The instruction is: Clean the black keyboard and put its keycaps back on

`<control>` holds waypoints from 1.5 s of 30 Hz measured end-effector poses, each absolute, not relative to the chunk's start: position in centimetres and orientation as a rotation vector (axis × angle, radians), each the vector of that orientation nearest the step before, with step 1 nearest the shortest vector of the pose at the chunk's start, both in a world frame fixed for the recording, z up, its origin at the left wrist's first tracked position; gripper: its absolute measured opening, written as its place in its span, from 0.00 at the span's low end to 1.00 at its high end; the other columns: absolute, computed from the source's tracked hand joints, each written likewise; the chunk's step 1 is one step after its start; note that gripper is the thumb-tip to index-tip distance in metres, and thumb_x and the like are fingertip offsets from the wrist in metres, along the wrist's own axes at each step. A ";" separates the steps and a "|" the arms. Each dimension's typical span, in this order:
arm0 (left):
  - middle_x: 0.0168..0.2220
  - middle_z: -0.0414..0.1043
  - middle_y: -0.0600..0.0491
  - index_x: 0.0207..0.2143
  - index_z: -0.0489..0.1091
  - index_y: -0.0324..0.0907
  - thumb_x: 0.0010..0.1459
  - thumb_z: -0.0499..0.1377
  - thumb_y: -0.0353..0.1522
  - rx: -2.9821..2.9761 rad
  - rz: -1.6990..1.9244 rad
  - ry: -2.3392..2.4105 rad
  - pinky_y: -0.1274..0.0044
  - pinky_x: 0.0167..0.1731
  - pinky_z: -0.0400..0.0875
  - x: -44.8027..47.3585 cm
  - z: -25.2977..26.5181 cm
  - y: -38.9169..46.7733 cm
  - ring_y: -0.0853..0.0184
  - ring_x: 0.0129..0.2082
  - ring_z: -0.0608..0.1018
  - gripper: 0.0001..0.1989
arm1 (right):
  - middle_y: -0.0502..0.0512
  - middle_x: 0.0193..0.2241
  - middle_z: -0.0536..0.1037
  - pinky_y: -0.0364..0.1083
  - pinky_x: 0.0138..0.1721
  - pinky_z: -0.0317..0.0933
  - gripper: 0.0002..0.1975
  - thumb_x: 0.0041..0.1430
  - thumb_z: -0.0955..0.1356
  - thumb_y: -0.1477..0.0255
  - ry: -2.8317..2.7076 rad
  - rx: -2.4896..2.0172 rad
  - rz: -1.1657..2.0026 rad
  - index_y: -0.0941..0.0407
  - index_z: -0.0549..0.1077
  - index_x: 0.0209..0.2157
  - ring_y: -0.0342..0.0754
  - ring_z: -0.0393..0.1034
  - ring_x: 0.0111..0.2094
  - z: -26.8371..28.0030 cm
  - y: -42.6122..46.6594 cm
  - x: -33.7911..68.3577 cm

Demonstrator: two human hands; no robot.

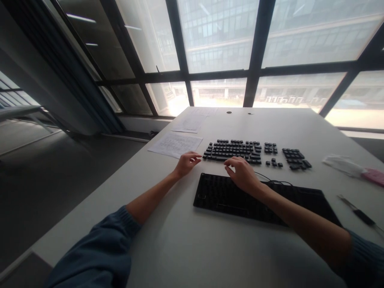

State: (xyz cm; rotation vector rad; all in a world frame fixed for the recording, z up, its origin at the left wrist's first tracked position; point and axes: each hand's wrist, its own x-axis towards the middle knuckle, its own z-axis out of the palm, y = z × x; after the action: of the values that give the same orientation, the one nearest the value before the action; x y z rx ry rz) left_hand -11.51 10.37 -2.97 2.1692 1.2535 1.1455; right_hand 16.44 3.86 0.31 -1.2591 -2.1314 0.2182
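Note:
On the white desk, loose black keycaps [232,151] are laid out in keyboard order. My left hand [186,164] rests by their lower left corner, fingers loosely bent and apart, with nothing visible in them. A black keyboard base [222,196] lies nearer to me, slightly turned, its cable [271,181] running along the far edge. Over its upper middle hovers my right hand [241,173], thumb and forefinger apart and no object showing between them. My right forearm covers part of the base. Smaller keycap groups [270,148] and the number-pad keycaps [295,159] sit farther right.
Printed sheets [177,145] lie at the desk's left edge. To the right are a crumpled white plastic wrapper [343,165], a pink item [373,176] and a dark-handled tool with metal ends [361,214]. Windows [219,36] stand behind the desk.

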 end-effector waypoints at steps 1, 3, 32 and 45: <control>0.40 0.77 0.49 0.42 0.80 0.41 0.59 0.64 0.35 2.210 1.144 1.271 0.78 0.34 0.76 -11.3 -3.0 11.2 0.68 0.35 0.79 0.10 | 0.56 0.38 0.80 0.47 0.47 0.60 0.07 0.63 0.67 0.75 -2.149 -1.263 0.196 0.56 0.78 0.38 0.52 0.69 0.43 0.5 4.8 15.8; 0.39 0.77 0.50 0.41 0.80 0.42 0.58 0.65 0.33 2.259 1.131 1.280 0.78 0.34 0.75 -10.9 -3.3 12.5 0.69 0.33 0.77 0.09 | 0.56 0.38 0.80 0.46 0.47 0.59 0.06 0.62 0.68 0.76 -2.198 -1.284 0.158 0.55 0.79 0.38 0.52 0.69 0.45 0.7 6.7 14.2; 0.38 0.80 0.46 0.39 0.81 0.39 0.56 0.67 0.36 1.894 1.100 1.027 0.78 0.37 0.75 -13.1 0.9 5.2 0.66 0.37 0.80 0.11 | 0.51 0.31 0.79 0.43 0.37 0.61 0.03 0.58 0.70 0.75 -2.026 -1.070 0.578 0.56 0.78 0.34 0.46 0.71 0.34 1.1 5.7 10.9; 0.37 0.80 0.46 0.39 0.82 0.38 0.55 0.68 0.37 1.714 0.694 0.985 0.78 0.35 0.72 -12.9 -0.8 -2.7 0.65 0.35 0.79 0.13 | 0.52 0.30 0.82 0.44 0.34 0.64 0.06 0.57 0.70 0.73 -2.096 -1.060 1.079 0.55 0.82 0.34 0.47 0.74 0.31 0.0 -2.6 11.3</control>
State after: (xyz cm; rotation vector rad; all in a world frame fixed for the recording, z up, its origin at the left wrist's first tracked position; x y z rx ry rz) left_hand -12.93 -2.70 -0.76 1.7138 0.9854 0.6937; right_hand 11.29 -2.65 0.00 -1.0605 -2.0964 1.0795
